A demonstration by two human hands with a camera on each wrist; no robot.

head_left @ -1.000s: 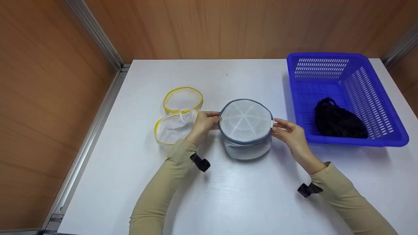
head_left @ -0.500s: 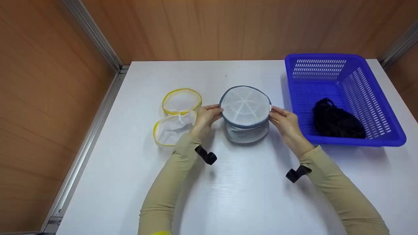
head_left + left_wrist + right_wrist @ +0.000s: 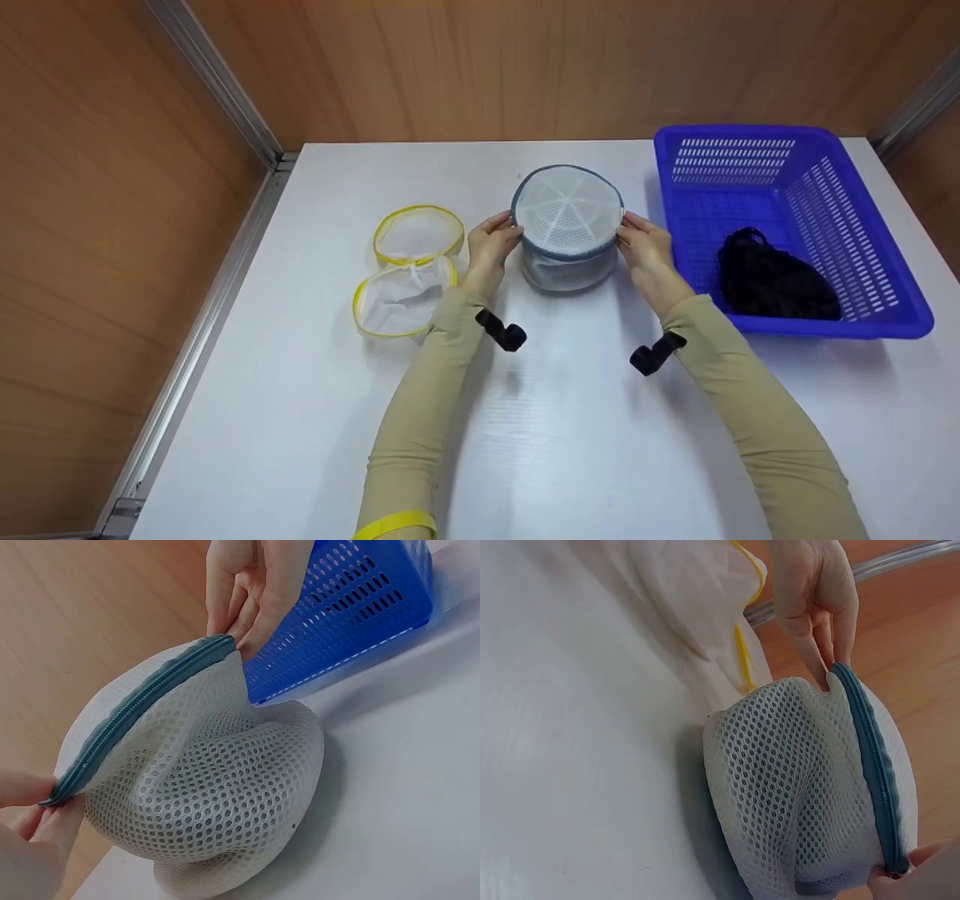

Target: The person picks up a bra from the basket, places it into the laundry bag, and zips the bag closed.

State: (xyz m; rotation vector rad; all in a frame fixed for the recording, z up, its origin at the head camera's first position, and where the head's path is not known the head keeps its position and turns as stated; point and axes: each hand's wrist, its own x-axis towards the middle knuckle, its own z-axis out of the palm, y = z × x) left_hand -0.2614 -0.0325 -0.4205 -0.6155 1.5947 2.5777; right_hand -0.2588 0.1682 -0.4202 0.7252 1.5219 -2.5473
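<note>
A round white mesh laundry bag [image 3: 568, 214] with a blue-grey zipper rim stands on the table, its soft side wall sagging below the rim. My left hand [image 3: 489, 251] pinches the rim at its left side between thumb and fingers. Opposite it, my right hand [image 3: 646, 255] pinches the rim at the right. In the left wrist view the zipper [image 3: 142, 716] runs between both hands and looks closed along the part that shows. The honeycomb mesh wall [image 3: 780, 780] bulges and folds in the right wrist view.
Left of my left hand lies a white mesh bag with yellow edging [image 3: 401, 296], its round yellow-rimmed part [image 3: 418, 232] behind. At the right a blue plastic basket [image 3: 810, 328] holds a black bundle [image 3: 776, 277]. Wooden panels [image 3: 465, 67] border the white table [image 3: 555, 450].
Both hands have moved the mesh laundry bag away from me, toward the back of the table, keeping their pinch on its rim. The yellow-edged bag and the basket have stayed put.
</note>
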